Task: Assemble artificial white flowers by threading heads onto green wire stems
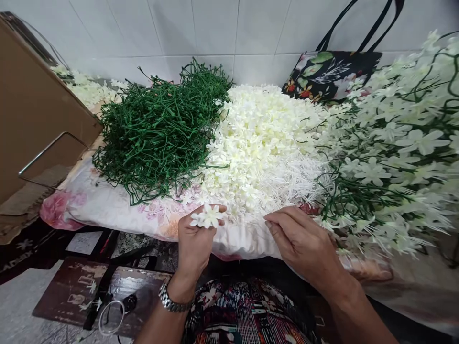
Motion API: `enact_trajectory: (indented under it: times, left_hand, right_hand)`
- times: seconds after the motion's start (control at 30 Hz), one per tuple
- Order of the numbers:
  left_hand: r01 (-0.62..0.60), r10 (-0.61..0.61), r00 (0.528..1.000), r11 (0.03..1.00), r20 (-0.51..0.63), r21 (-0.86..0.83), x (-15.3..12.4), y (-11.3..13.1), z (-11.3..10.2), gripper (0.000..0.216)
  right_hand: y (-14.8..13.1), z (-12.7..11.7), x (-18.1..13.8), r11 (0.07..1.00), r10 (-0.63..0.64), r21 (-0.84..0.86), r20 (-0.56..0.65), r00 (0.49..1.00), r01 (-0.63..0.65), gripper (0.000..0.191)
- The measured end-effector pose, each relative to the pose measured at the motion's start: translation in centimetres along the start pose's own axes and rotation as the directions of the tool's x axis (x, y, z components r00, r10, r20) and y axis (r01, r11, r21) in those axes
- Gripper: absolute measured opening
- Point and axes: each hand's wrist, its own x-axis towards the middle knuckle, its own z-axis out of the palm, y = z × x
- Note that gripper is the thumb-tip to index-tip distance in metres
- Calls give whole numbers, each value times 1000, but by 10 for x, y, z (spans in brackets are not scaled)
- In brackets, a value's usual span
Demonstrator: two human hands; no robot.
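White blossom (208, 217) is pinched by fingers of the left hand (195, 243); at three o'clock, the grip of the right hand (304, 243) cannot be told; petals are best held lightly.

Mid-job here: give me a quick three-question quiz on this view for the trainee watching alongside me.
1. True or false: the left hand pinches white flower heads at its fingertips.
2. What lies directly left of the pile of loose white flowers? A) green stems B) red ribbon C) scissors
3. Short answer: which hand's fingertips reach the pile's near edge?

Key: 1 true; 2 A; 3 the right hand.
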Motion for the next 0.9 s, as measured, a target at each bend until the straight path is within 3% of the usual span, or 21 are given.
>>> enact_trajectory:
  times: [0.07,0.13,0.23,0.33,0.5,0.63,0.73,0.83,0.9]
  left_hand:
    - [-179,164,983,954,81,239,6,-2,4,14]
    - [-322,262,945,849,195,419,10,-4,8,28]
    - [-420,283,906,704,316,573,12,-6,12,39]
    - [-457,292,889,623,353,634,11,-8,13,33]
    - [-394,262,917,712,300,582,11,-5,8,24]
    - [-315,203,945,778,256,544,9,1,6,18]
    - [-344,200,928,783,315,517,2,4,9,18]
    - [-366,177,906,786,386,498,-4,5,12,15]
    - [-379,176,898,773,403,508,-6,6,12,15]
  right_hand:
    - [-3,3,0,1000,-11,-29,37,999,12,16]
    - [-7,5,2,997,-31,-62,68,997,35,19]
    - [-10,7,6,992,-38,-113,139,990,53,21]
    - [-9,11,8,988,-30,-142,203,979,59,20]
    - [-8,14,5,988,-16,-145,210,978,48,19]
    - [-17,6,11,997,16,68,46,999,-19,17]
    - [-27,2,21,966,15,259,29,999,-22,37]
    - [-34,1,29,917,-104,390,35,994,83,25]
    - [-37,-1,30,907,-114,405,-21,993,113,19]
